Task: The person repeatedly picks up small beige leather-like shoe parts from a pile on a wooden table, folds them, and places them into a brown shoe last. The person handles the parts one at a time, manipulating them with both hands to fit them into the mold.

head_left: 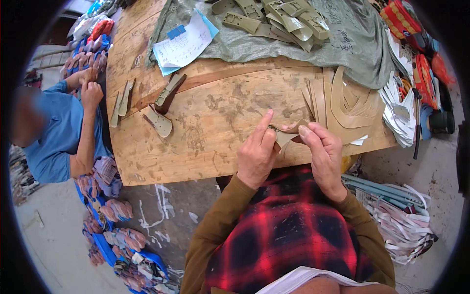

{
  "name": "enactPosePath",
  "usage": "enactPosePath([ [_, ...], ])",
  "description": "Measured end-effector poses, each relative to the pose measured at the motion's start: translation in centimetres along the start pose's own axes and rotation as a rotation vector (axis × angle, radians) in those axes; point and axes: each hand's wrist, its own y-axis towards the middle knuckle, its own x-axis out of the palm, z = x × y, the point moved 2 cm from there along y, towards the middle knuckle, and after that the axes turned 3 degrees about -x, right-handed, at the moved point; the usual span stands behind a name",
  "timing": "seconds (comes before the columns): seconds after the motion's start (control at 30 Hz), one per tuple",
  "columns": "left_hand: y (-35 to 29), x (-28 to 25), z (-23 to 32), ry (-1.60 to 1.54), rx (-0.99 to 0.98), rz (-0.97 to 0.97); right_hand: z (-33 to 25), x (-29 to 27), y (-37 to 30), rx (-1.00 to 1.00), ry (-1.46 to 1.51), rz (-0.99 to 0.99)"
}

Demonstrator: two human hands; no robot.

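Observation:
Just above the near edge of the wooden table (210,152), both hands hold one tan, leather-like cut piece (285,139), bent into a curve between them. My left hand (256,156) pinches its left end, with the index finger pointing up and away. My right hand (324,156) grips the other end between thumb and fingers. Right beside my right hand lies a fanned stack of flat tan curved pieces (338,105). Farther left on the table rest several olive-tan shaped pieces, among them a folded one (170,93) and a rounded one (159,123).
A grey-green plastic sheet (274,59) covers the table's far side, with a pile of olive punched pieces (293,22) and a handwritten paper (183,49) on it. White strips (399,112) hang at the right edge. A person in a blue shirt (61,132) sits at the left.

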Motion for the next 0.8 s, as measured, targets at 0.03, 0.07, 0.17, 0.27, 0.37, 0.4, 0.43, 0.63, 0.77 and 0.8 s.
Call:
enactPosePath([
  [0.03, 0.0, 0.1, -0.2, 0.023, 0.015, 0.014, -0.1, 0.0, -0.2, 0.001, 0.005, 0.014],
  [0.07, 0.0, 0.4, -0.5, 0.047, 0.030, 0.029, -0.5, 0.1, -0.3, -0.012, 0.046, 0.026],
  [0.17, -0.3, 0.7, -1.2, 0.037, 0.044, 0.067, -2.8, -0.3, -0.2, -0.067, 0.129, 0.071],
  [0.27, -0.3, 0.0, -0.3, -0.167, -0.171, -0.001, -3.2, -2.1, 1.2, -0.105, 0.107, 0.175],
  [0.37, 0.7, -1.7, 1.8, -0.291, -0.296, -0.214, 0.7, -3.6, 3.9, 0.058, 0.053, -0.278],
  [0.4, 1.0, -2.2, 2.0, -0.299, -0.315, -0.293, 1.7, -3.0, 4.0, 0.124, 0.180, -0.404],
  [0.43, 1.2, -2.6, 2.1, -0.393, -0.326, -0.338, 2.1, -3.1, 3.9, 0.110, 0.190, -0.458],
  [0.63, 0.7, -2.7, 2.8, -0.548, -0.428, -0.547, 1.8, -2.1, 2.4, 0.039, 0.001, -0.381],
  [0.77, 0.7, -2.5, 3.2, -0.802, -0.472, -0.687, 1.8, -3.0, 2.3, 0.299, 0.329, -0.434],
  [0.8, 0.6, -2.4, 3.7, -0.863, -0.513, -0.734, 1.9, -3.4, 2.6, 0.328, 0.337, -0.422],
])
